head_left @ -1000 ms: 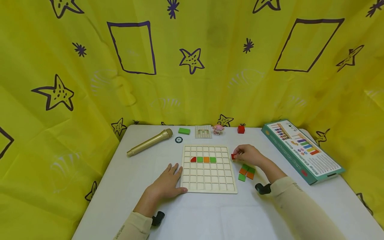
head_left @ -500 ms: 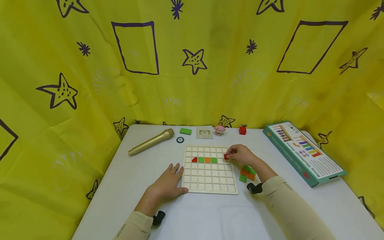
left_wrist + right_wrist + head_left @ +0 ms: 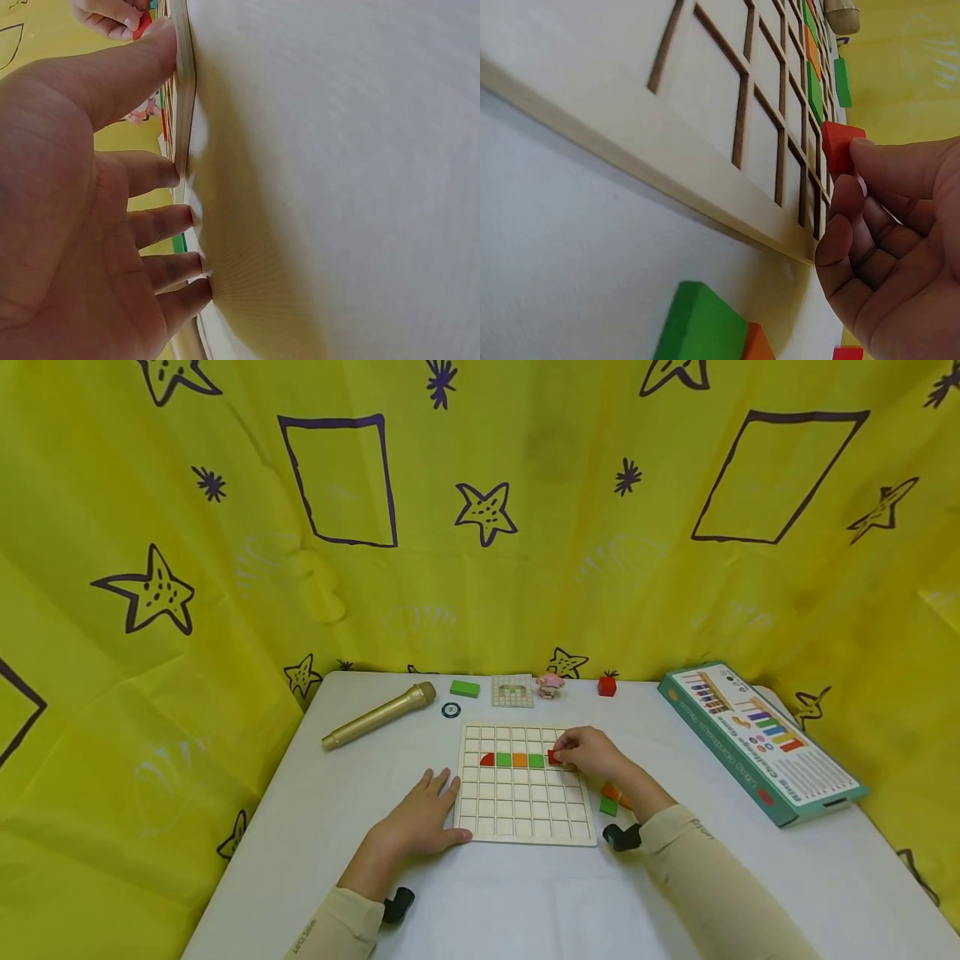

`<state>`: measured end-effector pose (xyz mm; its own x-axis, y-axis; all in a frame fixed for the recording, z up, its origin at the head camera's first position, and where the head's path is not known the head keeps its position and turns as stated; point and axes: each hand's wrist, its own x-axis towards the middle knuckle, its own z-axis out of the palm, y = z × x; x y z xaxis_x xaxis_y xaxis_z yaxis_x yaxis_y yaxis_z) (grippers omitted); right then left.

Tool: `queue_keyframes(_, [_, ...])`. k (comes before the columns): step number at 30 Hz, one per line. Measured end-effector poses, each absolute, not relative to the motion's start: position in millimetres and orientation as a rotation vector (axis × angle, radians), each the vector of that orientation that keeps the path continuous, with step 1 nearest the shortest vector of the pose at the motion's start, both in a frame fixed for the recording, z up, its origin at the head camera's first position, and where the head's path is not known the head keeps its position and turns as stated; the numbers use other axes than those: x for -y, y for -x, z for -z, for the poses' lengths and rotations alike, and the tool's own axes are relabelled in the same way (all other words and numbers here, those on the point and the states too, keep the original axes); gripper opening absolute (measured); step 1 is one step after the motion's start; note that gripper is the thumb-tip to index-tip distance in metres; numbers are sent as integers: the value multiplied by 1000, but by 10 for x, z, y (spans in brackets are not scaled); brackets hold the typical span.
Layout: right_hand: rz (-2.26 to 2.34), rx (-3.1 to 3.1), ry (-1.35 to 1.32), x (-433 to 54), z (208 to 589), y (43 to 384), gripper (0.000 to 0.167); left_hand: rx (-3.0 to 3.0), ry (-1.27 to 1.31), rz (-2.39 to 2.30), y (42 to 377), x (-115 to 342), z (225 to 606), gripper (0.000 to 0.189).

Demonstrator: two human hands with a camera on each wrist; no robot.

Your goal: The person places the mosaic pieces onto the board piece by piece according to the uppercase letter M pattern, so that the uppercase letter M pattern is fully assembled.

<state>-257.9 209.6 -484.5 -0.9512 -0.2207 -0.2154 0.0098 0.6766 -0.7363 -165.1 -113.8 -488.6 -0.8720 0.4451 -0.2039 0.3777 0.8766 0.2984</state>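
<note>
A pale wooden grid board (image 3: 525, 828) lies on the white table. One row of it holds a red rounded tile (image 3: 487, 760), a green tile (image 3: 504, 760), an orange tile (image 3: 520, 760) and another green tile (image 3: 536, 761). My right hand (image 3: 592, 753) pinches a red tile (image 3: 841, 146) between thumb and fingers, over the cell just right of that last green one. My left hand (image 3: 420, 820) rests with fingers spread at the board's left side, its thumb on the near left corner. In the left wrist view the fingertips (image 3: 196, 289) meet the tabletop beside the board's edge.
Loose green (image 3: 608, 806) and orange tiles lie right of the board, partly behind my right wrist. At the back are a gold microphone (image 3: 378, 717), green block (image 3: 465, 688), round token (image 3: 451, 710), pattern card (image 3: 512, 691), pink figurine (image 3: 550, 685) and red cube (image 3: 607, 686). A game box (image 3: 761, 743) lies right.
My right hand has carried the red tile leftward from beside the board to over the row of tiles. My left hand has stayed at the board's corner.
</note>
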Motion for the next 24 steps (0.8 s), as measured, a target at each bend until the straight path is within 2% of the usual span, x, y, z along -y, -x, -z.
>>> queue_keyframes(24, [939,-2727,179,-1951,4872,2530,5,-2781,-596,-369,1664,1137,4907,90])
